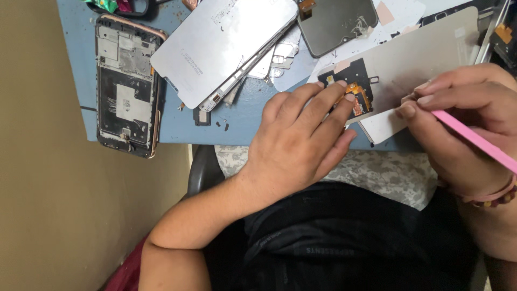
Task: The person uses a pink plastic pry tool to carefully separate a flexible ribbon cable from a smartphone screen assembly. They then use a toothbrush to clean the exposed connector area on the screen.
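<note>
While a blue worktable [242,116] holds scattered phone parts, a silvery display panel [420,59] lies back-up at its near edge, beside a larger loose panel [221,43] and a stripped phone frame [126,86] further left. The left hand [301,140] rests flat and open, fingertips pressing the panel's orange flex cable [360,99]. The right hand [463,124] is closed around a pink tool [474,139], its fingers touching the panel's edge.

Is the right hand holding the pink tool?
Yes: the right hand grips the pink tool over the grey screen panel.
</note>
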